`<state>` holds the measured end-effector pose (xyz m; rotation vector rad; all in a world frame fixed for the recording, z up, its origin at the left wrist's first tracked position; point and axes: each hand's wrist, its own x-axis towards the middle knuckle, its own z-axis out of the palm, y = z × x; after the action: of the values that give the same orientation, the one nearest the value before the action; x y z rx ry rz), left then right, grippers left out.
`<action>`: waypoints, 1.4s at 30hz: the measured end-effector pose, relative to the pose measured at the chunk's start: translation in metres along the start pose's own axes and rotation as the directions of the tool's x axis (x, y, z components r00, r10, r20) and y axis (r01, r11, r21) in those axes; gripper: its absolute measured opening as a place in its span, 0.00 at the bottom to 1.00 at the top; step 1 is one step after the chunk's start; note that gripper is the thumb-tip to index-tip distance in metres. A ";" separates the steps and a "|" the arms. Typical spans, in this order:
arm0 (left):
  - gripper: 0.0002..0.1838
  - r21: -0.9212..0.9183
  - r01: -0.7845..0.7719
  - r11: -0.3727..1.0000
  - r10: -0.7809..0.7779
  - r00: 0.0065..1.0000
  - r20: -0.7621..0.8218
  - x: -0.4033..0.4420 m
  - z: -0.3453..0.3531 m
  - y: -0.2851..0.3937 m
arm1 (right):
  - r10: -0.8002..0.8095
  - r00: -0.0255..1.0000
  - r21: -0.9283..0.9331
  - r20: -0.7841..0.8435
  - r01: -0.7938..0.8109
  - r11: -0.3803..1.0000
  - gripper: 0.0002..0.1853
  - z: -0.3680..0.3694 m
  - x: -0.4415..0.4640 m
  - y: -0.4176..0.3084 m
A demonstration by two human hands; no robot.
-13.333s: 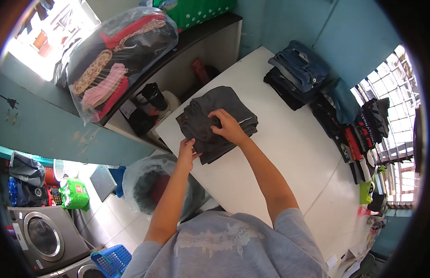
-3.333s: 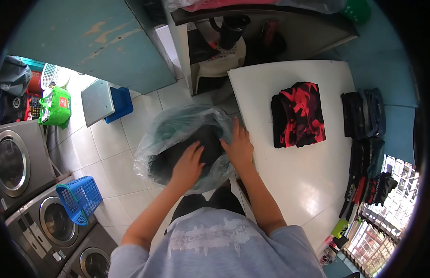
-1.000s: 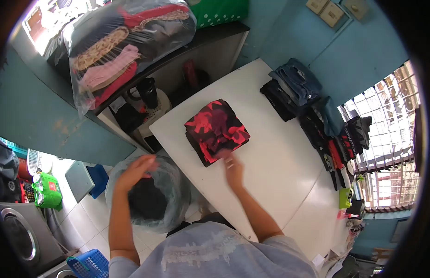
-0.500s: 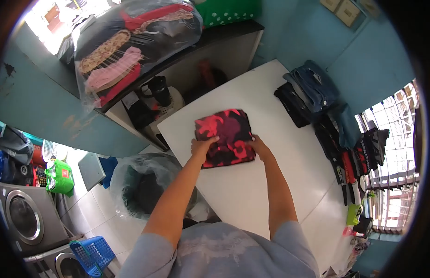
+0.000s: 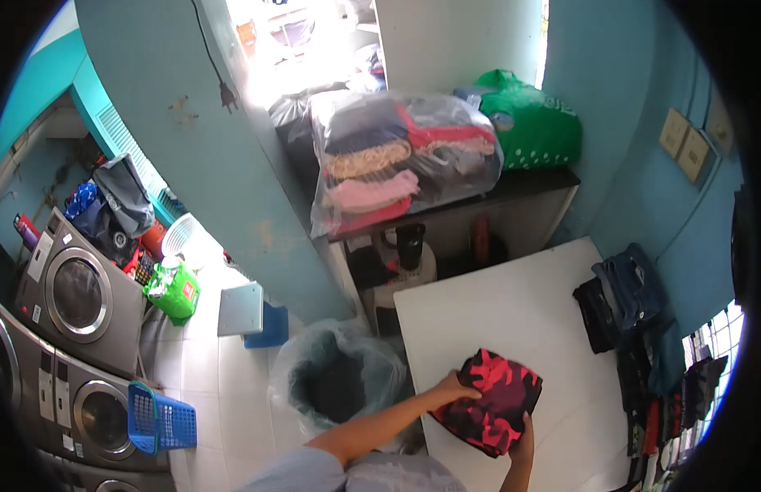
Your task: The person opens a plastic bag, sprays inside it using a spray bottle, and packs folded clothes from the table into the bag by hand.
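Note:
A folded stack of clothes with a red and black camouflage piece (image 5: 499, 402) on top is between my hands, over the front part of the white table (image 5: 511, 303). My left hand (image 5: 454, 390) grips its left edge, thumb on top and fingers hidden beneath. On the lower right edge, my right hand (image 5: 524, 440) is closed round the stack, its fingers partly hidden. Left of the table stands a clear plastic bag (image 5: 290, 369), open at the top, with dark contents.
Folded jeans (image 5: 630, 283) and rows of dark clothes (image 5: 643, 385) line the table's right side. A filled plastic bag (image 5: 446, 172) and a green bag (image 5: 540, 127) sit on the shelf. Washing machines (image 5: 77, 295), a blue basket (image 5: 173, 422) and a scale (image 5: 241, 309) are at left.
Both hands went from apart, one over the plastic bag, to holding the camouflage stack from its two sides. The view has swung up and left, showing more shelf and machines.

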<state>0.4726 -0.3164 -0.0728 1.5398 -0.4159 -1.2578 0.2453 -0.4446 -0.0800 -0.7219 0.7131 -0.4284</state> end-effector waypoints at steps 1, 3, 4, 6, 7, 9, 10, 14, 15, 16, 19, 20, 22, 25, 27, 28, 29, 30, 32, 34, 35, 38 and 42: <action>0.53 0.014 -0.007 1.000 0.008 0.998 -0.054 -0.028 -0.005 0.029 | -0.040 0.999 -0.059 0.018 0.041 0.997 0.27 0.013 -0.007 -0.004; 0.52 -0.004 -0.113 0.994 0.113 0.993 -0.022 -0.046 -0.029 0.037 | -0.102 0.991 -0.145 0.088 0.114 0.983 0.31 0.045 -0.014 -0.011; 0.49 -0.056 -0.136 0.989 0.136 0.991 0.003 -0.056 -0.045 0.035 | -0.115 0.986 -0.158 0.119 0.133 0.978 0.32 0.064 -0.019 -0.012; 0.46 -0.034 -0.180 0.983 0.183 0.978 0.105 -0.082 -0.089 0.037 | -0.074 0.983 -0.174 0.169 0.103 0.979 0.34 0.097 -0.035 -0.005; 0.47 -0.054 -0.130 0.990 0.136 0.983 0.126 -0.122 -0.103 0.075 | -0.042 0.979 -0.165 0.197 0.075 0.984 0.36 0.116 -0.039 0.002; 0.47 -0.141 -0.002 0.990 0.015 0.996 0.091 -0.158 -0.143 0.074 | 0.127 0.961 -0.147 0.247 -0.092 0.985 0.39 0.152 -0.052 0.021; 0.46 -0.169 0.135 0.976 -0.123 0.989 0.084 -0.181 -0.159 0.087 | 0.230 0.937 -0.176 0.264 -0.188 0.966 0.40 0.175 -0.062 0.028; 0.45 0.011 0.162 0.987 -0.159 0.980 -0.122 -0.225 -0.237 0.024 | 0.504 0.794 -0.306 0.340 -0.413 0.858 0.45 0.224 -0.074 0.084; 0.46 -0.057 0.190 0.980 -0.197 0.970 -0.144 -0.244 -0.235 0.038 | 0.549 0.761 -0.320 0.345 -0.454 0.831 0.46 0.231 -0.074 0.099; 0.46 -0.135 0.283 0.950 -0.303 0.939 -0.162 -0.256 -0.244 0.030 | 0.577 0.723 -0.330 0.380 -0.476 0.815 0.47 0.234 -0.071 0.114; 0.43 -0.156 0.252 0.955 -0.287 0.919 -0.270 -0.286 -0.254 0.015 | 0.616 0.688 -0.374 0.383 -0.495 0.785 0.45 0.250 -0.071 0.125; 0.43 -0.179 0.256 0.950 -0.300 0.908 -0.293 -0.293 -0.256 0.008 | 0.610 0.679 -0.381 0.408 -0.480 0.790 0.46 0.254 -0.070 0.121; 0.42 -0.194 0.252 0.948 -0.305 0.893 -0.332 -0.299 -0.251 0.005 | 0.627 0.655 -0.410 0.421 -0.479 0.776 0.46 0.256 -0.067 0.115; 0.41 -0.182 0.189 0.965 -0.240 0.916 -0.321 -0.300 -0.244 -0.006 | 0.597 0.649 -0.410 0.472 -0.437 0.800 0.46 0.247 -0.066 0.105; 0.39 -0.297 0.164 0.941 -0.262 0.907 -0.330 -0.298 -0.237 -0.007 | 0.564 0.661 -0.400 0.494 -0.403 0.823 0.47 0.241 -0.066 0.103; 0.38 -0.355 0.147 0.923 -0.273 0.902 -0.336 -0.298 -0.234 -0.005 | 0.551 0.673 -0.398 0.493 -0.389 0.831 0.47 0.238 -0.064 0.106; 0.37 -0.335 0.171 0.926 -0.290 0.892 -0.346 -0.296 -0.235 -0.006 | 0.538 0.685 -0.398 0.491 -0.373 0.838 0.47 0.236 -0.062 0.109; 0.36 -0.319 0.200 0.926 -0.312 0.882 -0.354 -0.293 -0.240 -0.009 | 0.528 0.679 -0.397 0.510 -0.359 0.845 0.47 0.236 -0.058 0.112; 0.33 -0.309 0.303 0.902 -0.411 0.824 -0.391 -0.293 -0.242 -0.008 | 0.542 0.661 -0.397 0.519 -0.376 0.837 0.47 0.235 -0.061 0.123; 0.31 -0.253 0.386 0.887 -0.458 0.801 -0.385 -0.284 -0.246 0.006 | 0.632 0.622 -0.340 0.462 -0.534 0.774 0.45 0.240 -0.066 0.130; 0.31 -0.202 0.397 0.895 -0.445 0.825 -0.350 -0.282 -0.246 0.006 | 0.706 0.560 -0.334 0.433 -0.628 0.703 0.44 0.243 -0.068 0.129; 0.34 -0.045 0.586 0.809 -0.564 0.752 -0.340 -0.268 -0.251 0.013 | 0.782 0.484 -0.306 0.394 -0.733 0.608 0.42 0.234 -0.077 0.145; 0.38 0.101 0.598 0.795 -0.568 0.792 -0.224 -0.230 -0.250 0.030 | 0.757 0.561 -0.267 0.334 -0.714 0.647 0.40 0.233 -0.081 0.159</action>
<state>0.6088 -0.0251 0.0398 2.0036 0.1043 -1.5574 0.3746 -0.1849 -0.0345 -0.5147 0.5614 0.5523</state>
